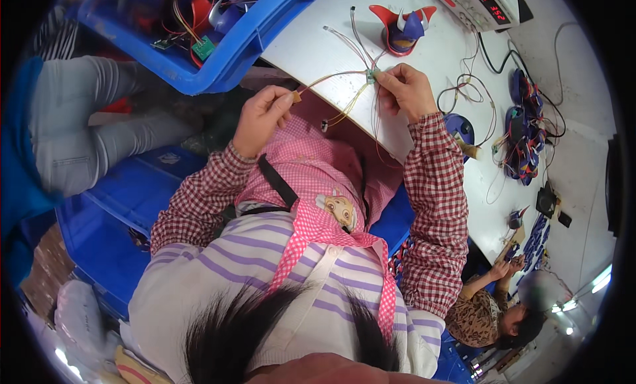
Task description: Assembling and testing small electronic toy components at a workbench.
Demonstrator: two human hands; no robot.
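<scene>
Both hands pinch wire things: left hand (262,116) a tan plug (295,96), right hand (404,89) a small board (370,76), by the white tabletop (311,46), blue bin (232,59) and toy (403,28).

**Your clothing, head view**

You're in red-and-white checked sleeve covers reaching to both wrists, a white top with purple stripes, and a pink gingham apron with a cartoon face print. Black strap crosses your chest. Dark hair at bottom edge.

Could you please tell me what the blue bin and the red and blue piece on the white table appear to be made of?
Blue bin: likely moulded plastic, with a smooth, slightly glossy wall and thick rim. Red and blue piece: probably glossy plastic, given its bright colours and pointed moulded shapes. White table: matte surface; the material is unclear.
</scene>
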